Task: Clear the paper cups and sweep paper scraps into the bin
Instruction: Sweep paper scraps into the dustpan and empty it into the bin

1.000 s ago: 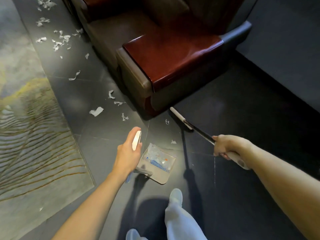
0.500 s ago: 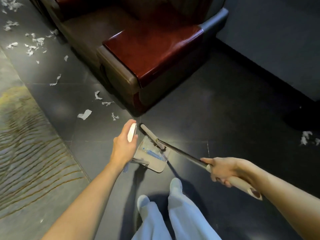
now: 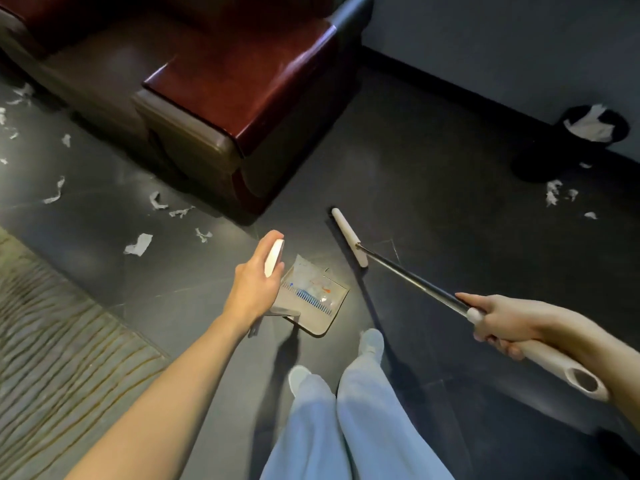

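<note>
Two grips: left hand (image 3: 254, 285) round flat dustpan handle (image 3: 274, 257), right hand (image 3: 509, 323) round tubular broom handle (image 3: 554, 363).

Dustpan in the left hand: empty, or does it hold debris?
Holds debris: pale crumpled scraps lie inside the dustpan, whose handle the left hand grips.
</note>
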A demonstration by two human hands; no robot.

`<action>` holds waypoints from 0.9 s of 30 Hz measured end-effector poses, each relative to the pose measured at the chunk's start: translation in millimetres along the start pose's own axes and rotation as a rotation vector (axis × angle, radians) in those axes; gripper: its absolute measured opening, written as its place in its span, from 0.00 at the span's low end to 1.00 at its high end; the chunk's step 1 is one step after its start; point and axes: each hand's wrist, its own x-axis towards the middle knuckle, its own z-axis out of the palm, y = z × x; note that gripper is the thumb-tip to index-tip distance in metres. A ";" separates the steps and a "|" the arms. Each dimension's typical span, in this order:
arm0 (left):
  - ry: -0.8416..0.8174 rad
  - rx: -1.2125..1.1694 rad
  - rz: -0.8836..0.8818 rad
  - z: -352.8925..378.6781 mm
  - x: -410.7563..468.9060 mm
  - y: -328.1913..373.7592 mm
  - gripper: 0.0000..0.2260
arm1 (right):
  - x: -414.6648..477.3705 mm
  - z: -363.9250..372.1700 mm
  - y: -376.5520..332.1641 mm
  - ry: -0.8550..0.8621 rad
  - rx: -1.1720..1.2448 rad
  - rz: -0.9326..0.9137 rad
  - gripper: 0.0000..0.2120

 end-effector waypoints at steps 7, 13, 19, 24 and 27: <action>0.013 0.035 -0.015 13.8 -0.1 -6.7 0.22 | 31.8 18.7 -1.8 0.083 -0.262 0.008 0.35; 0.016 0.060 -0.013 22.5 3.2 -6.8 0.22 | 45.8 60.6 -30.7 -0.058 -0.327 -0.053 0.37; 0.042 0.002 -0.043 7.6 -5.1 -19.1 0.21 | 23.3 99.8 -53.9 -0.191 -0.225 -0.042 0.36; 0.171 -0.099 -0.095 -25.9 -27.0 -51.4 0.21 | 5.3 108.8 -97.3 -0.169 -0.345 -0.114 0.32; 0.273 -0.142 -0.126 -54.5 -39.7 -70.2 0.20 | 1.2 109.0 -135.1 -0.156 -0.390 -0.150 0.31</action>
